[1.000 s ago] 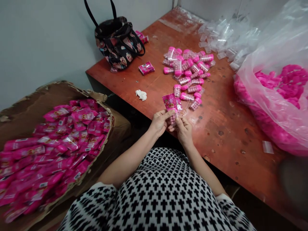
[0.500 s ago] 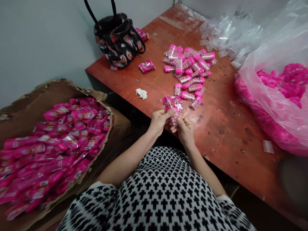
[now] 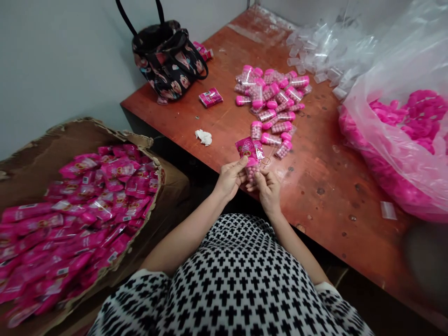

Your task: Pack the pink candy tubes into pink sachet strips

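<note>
Between my two hands, at the table's near edge, is a clear bottle (image 3: 251,172) of small pink balls with a pink cap. My left hand (image 3: 231,178) grips it from the left, the thumb by the cap. From the right, my right hand (image 3: 268,187) pinches its lower part. A shiny pink printed wrapper (image 3: 249,148) sticks out beyond the cap; whether it encloses the bottle I cannot tell. Just past my hands lies a pile of similar filled bottles (image 3: 275,91) with pink caps.
A torn cardboard box (image 3: 159,175) of pink packets (image 3: 101,205) stands left. On the wooden table (image 3: 315,163) are a floral bag (image 3: 171,65), a small packet stack (image 3: 210,97), crumpled tissue (image 3: 203,137), clear tubes (image 3: 325,51) and a plastic bag (image 3: 385,154) of pink pieces.
The wrapper's top has tilted and now shows its printed face flatter beyond the cap. Both hands keep their hold on the bottle. The view has shifted slightly.
</note>
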